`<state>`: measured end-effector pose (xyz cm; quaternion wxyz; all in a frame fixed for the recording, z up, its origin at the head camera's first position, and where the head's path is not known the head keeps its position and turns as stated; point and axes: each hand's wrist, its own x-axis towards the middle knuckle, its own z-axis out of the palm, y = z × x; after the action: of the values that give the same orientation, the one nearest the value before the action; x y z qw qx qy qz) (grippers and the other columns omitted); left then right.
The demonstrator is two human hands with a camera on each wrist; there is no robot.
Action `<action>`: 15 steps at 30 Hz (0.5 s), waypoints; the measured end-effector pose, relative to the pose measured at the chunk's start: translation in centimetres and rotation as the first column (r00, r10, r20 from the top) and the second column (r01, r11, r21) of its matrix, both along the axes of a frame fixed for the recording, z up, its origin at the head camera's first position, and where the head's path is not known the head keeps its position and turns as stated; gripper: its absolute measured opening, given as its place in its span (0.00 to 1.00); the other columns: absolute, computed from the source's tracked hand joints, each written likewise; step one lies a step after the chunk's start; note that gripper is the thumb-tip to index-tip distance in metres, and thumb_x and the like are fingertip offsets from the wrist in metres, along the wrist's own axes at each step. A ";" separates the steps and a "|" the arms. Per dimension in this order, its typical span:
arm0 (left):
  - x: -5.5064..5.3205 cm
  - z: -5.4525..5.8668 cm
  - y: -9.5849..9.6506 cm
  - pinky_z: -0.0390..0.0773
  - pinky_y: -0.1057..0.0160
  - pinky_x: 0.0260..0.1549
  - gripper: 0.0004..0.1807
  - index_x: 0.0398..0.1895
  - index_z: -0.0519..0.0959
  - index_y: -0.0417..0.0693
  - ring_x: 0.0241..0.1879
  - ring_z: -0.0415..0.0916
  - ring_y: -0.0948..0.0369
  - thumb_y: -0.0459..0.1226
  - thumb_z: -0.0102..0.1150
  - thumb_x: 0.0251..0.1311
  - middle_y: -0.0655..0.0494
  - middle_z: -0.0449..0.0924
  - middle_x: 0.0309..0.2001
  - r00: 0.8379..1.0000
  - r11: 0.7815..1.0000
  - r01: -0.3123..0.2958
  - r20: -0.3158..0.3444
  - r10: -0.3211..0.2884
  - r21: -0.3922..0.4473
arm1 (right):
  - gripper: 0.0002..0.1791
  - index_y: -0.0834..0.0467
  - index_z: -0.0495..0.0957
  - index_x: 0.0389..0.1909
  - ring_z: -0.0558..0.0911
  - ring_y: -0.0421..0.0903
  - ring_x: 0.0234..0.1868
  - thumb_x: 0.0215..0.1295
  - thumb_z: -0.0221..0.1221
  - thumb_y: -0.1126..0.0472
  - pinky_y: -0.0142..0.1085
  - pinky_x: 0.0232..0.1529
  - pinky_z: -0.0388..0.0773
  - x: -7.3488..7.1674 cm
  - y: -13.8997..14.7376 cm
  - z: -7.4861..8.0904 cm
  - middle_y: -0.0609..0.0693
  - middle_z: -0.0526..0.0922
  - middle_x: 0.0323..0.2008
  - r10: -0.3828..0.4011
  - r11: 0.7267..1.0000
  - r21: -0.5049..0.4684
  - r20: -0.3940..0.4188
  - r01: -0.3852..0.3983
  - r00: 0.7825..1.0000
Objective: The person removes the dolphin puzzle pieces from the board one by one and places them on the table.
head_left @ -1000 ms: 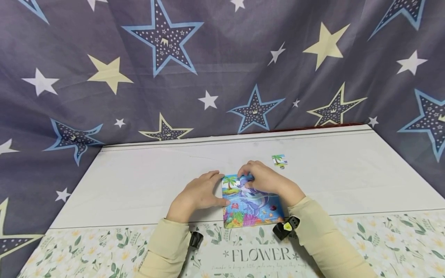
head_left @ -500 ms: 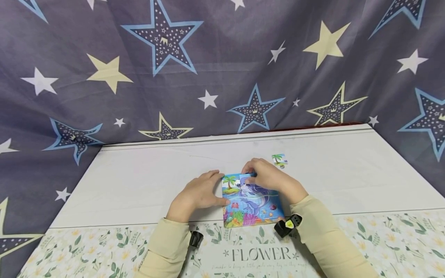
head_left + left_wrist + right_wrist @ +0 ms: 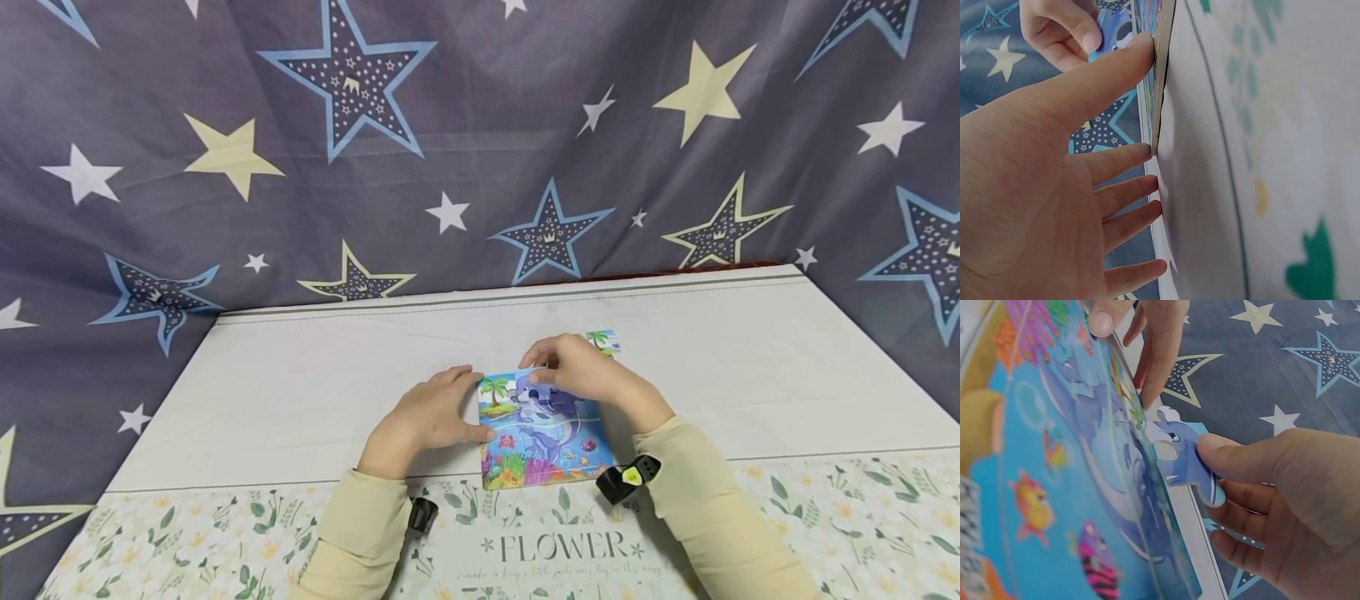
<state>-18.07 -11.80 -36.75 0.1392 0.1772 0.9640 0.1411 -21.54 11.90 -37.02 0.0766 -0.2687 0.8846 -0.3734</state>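
A square jigsaw puzzle (image 3: 543, 462) with a dolphin sea scene lies flat on the table. My right hand (image 3: 581, 367) is over its far edge, where thumb and fingers pinch a blue puzzle piece (image 3: 1182, 456) bearing the dolphin's head. In the right wrist view that piece stands tilted up from the picture, its knobs showing. My left hand (image 3: 431, 414) rests along the puzzle's left side, fingers spread and fairly straight. Its thumb (image 3: 1138, 59) touches the board's edge, and the index fingertip lies at the far left corner.
Behind my right hand lies a loose palm-tree puzzle piece (image 3: 602, 337), partly covered by the hand. The white tablecloth (image 3: 337, 392) has a floral front band lettered FLOWER. A dark star-patterned curtain (image 3: 480, 133) hangs behind and at both sides.
My right hand has moved slightly back and to the right, drawing the dolphin-head piece with it; it now overlaps the loose palm-tree piece. My left hand has stayed in place.
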 end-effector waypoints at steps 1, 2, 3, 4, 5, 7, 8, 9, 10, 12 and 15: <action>0.0 0.0 0.0 0.59 0.43 0.69 0.48 0.74 0.64 0.47 0.73 0.54 0.49 0.57 0.70 0.52 0.48 0.58 0.75 1.000 1.000 0.000 0.001 0.000 0.000 | 0.07 0.61 0.85 0.42 0.76 0.41 0.28 0.66 0.63 0.66 0.35 0.31 0.76 0.0 0.1 0.1 0.48 0.84 0.32 -0.006 1.000 -0.007 0.001 0.006 1.000; 0.0 0.0 0.0 0.58 0.43 0.69 0.48 0.74 0.64 0.47 0.73 0.54 0.49 0.57 0.70 0.52 0.48 0.58 0.75 1.000 1.000 -0.001 0.002 0.001 0.001 | 0.07 0.61 0.85 0.42 0.76 0.41 0.28 0.66 0.64 0.66 0.35 0.31 0.75 0.0 0.2 0.1 0.48 0.85 0.32 -0.014 1.000 -0.011 -0.001 0.014 1.000; 0.0 0.0 0.0 0.58 0.42 0.69 0.48 0.74 0.64 0.47 0.73 0.54 0.49 0.57 0.70 0.52 0.48 0.58 0.75 1.000 1.000 -0.001 0.003 0.001 0.001 | 0.07 0.62 0.85 0.42 0.75 0.41 0.28 0.66 0.63 0.66 0.35 0.31 0.75 -0.1 0.4 0.2 0.48 0.85 0.32 -0.020 1.000 -0.014 -0.002 0.020 1.000; 0.0 0.0 0.0 0.58 0.42 0.69 0.48 0.74 0.64 0.48 0.73 0.54 0.49 0.57 0.70 0.52 0.48 0.58 0.75 1.000 1.000 -0.001 0.003 0.001 0.000 | 0.07 0.62 0.85 0.42 0.75 0.41 0.28 0.66 0.63 0.66 0.35 0.30 0.75 -0.1 0.5 0.2 0.48 0.85 0.33 -0.025 1.000 -0.017 0.001 0.025 1.000; 0.0 0.0 0.0 0.58 0.42 0.69 0.48 0.74 0.64 0.48 0.73 0.54 0.48 0.57 0.70 0.52 0.48 0.58 0.75 1.000 1.000 0.000 0.004 0.000 0.000 | 0.06 0.61 0.85 0.42 0.74 0.42 0.28 0.66 0.63 0.66 0.35 0.30 0.74 -0.2 0.7 0.3 0.48 0.85 0.33 -0.037 0.999 -0.020 0.005 0.037 0.999; 0.0 0.0 0.0 0.58 0.42 0.69 0.49 0.74 0.64 0.47 0.74 0.54 0.48 0.57 0.70 0.52 0.48 0.57 0.75 1.000 1.000 0.002 0.005 -0.002 0.000 | 0.06 0.61 0.86 0.41 0.74 0.42 0.28 0.66 0.63 0.64 0.35 0.31 0.74 -0.3 1.0 0.5 0.47 0.85 0.33 -0.060 0.998 -0.020 0.009 0.060 0.998; 0.0 0.0 0.0 0.58 0.42 0.69 0.49 0.74 0.64 0.47 0.74 0.54 0.48 0.57 0.70 0.52 0.48 0.57 0.75 1.000 1.000 0.002 0.006 -0.002 0.000 | 0.06 0.61 0.86 0.41 0.74 0.43 0.28 0.66 0.64 0.64 0.35 0.31 0.74 -0.3 1.3 0.5 0.47 0.85 0.32 -0.069 0.997 -0.021 0.009 0.069 0.998; 0.0 0.0 0.0 0.58 0.42 0.69 0.49 0.74 0.64 0.47 0.74 0.54 0.48 0.57 0.70 0.52 0.48 0.57 0.75 1.000 1.000 0.002 0.006 -0.002 0.001 | 0.06 0.61 0.85 0.40 0.74 0.43 0.28 0.66 0.64 0.64 0.35 0.31 0.74 -0.4 1.5 0.5 0.47 0.85 0.32 -0.079 0.996 -0.026 0.011 0.080 0.997; 0.0 0.0 0.0 0.57 0.42 0.69 0.49 0.74 0.64 0.47 0.74 0.53 0.48 0.57 0.70 0.52 0.48 0.57 0.75 1.000 1.000 0.003 0.007 -0.003 0.001 | 0.06 0.61 0.85 0.40 0.74 0.43 0.28 0.66 0.64 0.64 0.36 0.31 0.73 -0.5 1.7 0.6 0.48 0.85 0.31 -0.090 0.995 -0.030 0.014 0.091 0.996; 0.0 0.0 0.0 0.57 0.42 0.69 0.49 0.74 0.64 0.47 0.74 0.53 0.48 0.57 0.70 0.52 0.48 0.57 0.75 1.000 1.000 0.003 0.007 -0.003 0.003 | 0.05 0.61 0.85 0.39 0.74 0.44 0.28 0.66 0.64 0.64 0.36 0.32 0.73 -0.7 2.1 0.6 0.48 0.84 0.30 -0.109 0.993 -0.043 0.014 0.110 0.994; 0.0 0.0 0.0 0.57 0.42 0.70 0.49 0.74 0.63 0.47 0.74 0.53 0.48 0.57 0.70 0.52 0.48 0.57 0.75 1.000 1.000 0.003 0.007 -0.003 0.003 | 0.05 0.61 0.85 0.38 0.75 0.44 0.29 0.67 0.63 0.64 0.37 0.34 0.74 -0.9 2.8 0.7 0.49 0.84 0.30 -0.138 0.989 -0.059 0.012 0.138 0.990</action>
<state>-18.03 -11.81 -36.73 0.1424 0.1787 0.9630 0.1429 -22.47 14.67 -36.28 0.0459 -0.2076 0.8893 -0.4050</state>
